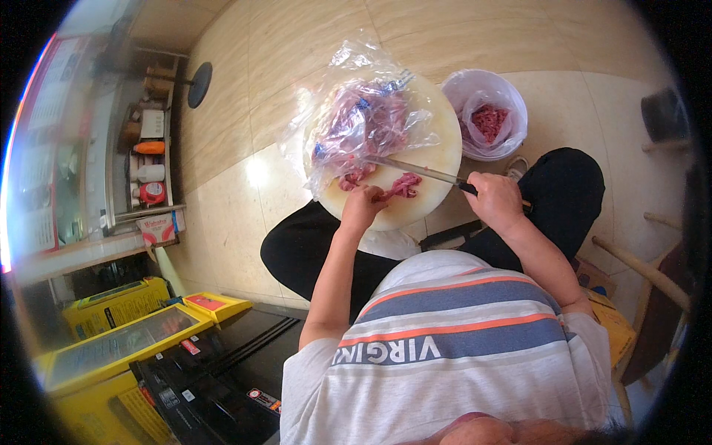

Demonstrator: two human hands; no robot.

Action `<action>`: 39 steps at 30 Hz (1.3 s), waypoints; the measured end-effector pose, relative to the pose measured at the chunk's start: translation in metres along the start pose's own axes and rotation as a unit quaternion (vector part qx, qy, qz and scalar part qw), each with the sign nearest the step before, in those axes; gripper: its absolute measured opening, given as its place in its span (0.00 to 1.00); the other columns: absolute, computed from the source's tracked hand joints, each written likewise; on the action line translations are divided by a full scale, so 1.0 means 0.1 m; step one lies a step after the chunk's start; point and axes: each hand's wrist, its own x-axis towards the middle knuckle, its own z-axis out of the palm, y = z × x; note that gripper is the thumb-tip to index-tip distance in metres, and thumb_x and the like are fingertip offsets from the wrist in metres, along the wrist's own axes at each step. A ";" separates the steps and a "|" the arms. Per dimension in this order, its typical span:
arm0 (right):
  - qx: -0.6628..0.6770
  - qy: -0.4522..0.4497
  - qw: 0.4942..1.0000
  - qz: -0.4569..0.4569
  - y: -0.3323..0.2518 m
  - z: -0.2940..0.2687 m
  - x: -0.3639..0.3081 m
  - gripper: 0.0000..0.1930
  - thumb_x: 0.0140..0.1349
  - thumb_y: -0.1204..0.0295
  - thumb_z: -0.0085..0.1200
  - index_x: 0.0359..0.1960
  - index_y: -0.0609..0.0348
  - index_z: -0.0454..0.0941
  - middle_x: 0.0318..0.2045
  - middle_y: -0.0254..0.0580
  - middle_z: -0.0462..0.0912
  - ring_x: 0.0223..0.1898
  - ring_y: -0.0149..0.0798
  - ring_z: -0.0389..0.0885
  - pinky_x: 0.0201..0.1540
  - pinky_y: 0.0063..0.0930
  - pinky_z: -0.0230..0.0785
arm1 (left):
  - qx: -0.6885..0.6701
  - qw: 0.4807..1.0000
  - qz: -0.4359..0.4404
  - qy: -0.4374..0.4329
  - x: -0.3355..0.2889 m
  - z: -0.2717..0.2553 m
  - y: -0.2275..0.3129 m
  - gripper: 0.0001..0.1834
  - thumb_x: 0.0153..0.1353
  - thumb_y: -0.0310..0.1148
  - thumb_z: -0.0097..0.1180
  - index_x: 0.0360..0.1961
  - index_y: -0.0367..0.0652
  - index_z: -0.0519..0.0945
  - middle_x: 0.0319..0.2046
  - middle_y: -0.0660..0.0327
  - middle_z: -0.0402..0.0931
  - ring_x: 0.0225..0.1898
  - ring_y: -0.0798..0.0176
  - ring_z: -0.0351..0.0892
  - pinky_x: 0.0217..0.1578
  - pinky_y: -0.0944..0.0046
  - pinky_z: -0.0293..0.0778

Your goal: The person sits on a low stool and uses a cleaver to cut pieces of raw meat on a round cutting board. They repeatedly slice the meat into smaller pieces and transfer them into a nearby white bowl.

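My right hand (495, 200) is closed round the dark handle of a long knife (415, 169), whose blade reaches left over the round white cutting board (437, 141). The blade's tip lies by the edge of a clear plastic bag (363, 122) of raw reddish-pink meat. At the board's near edge, the fingers of my left hand (362, 208) pinch a strip of raw meat (403, 187), which stretches right across the board. Another bit of meat (357, 176) sits between my left hand and the bag.
Right of the board stands a white bucket (512, 93) with a plastic bag of cut meat (489, 122) inside. A shelf of bottles (152, 173) is at the left. Yellow boxes (119, 305) and a black case (222, 371) lie at lower left. A wooden chair (645, 274) stands at right.
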 end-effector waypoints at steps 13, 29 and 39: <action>-0.004 0.004 1.000 -0.009 0.01 0.06 0.00 0.10 0.52 0.65 0.60 0.25 0.57 0.73 0.22 0.47 0.78 0.28 0.52 0.80 0.31 0.46 0.70 | -0.013 0.987 -0.070 0.143 -0.19 -0.07 -0.10 0.07 0.49 0.26 0.65 0.32 0.40 0.83 0.26 0.57 0.79 0.28 0.57 0.79 0.33 0.62 0.74; -0.013 0.007 1.000 -0.007 0.04 0.05 -0.02 0.10 0.50 0.67 0.60 0.24 0.57 0.73 0.22 0.46 0.78 0.27 0.52 0.80 0.31 0.46 0.71 | 0.142 0.956 0.219 0.132 0.03 0.44 0.20 0.18 0.46 0.26 0.61 0.42 0.41 0.81 0.42 0.57 0.79 0.41 0.53 0.77 0.44 0.57 0.74; -0.004 0.016 1.000 -0.005 0.00 0.06 -0.01 0.09 0.50 0.68 0.60 0.24 0.56 0.72 0.21 0.45 0.78 0.27 0.52 0.79 0.29 0.46 0.68 | 0.104 0.931 0.317 0.147 0.35 0.34 0.33 0.19 0.47 0.25 0.61 0.45 0.44 0.79 0.41 0.56 0.78 0.44 0.49 0.75 0.46 0.54 0.73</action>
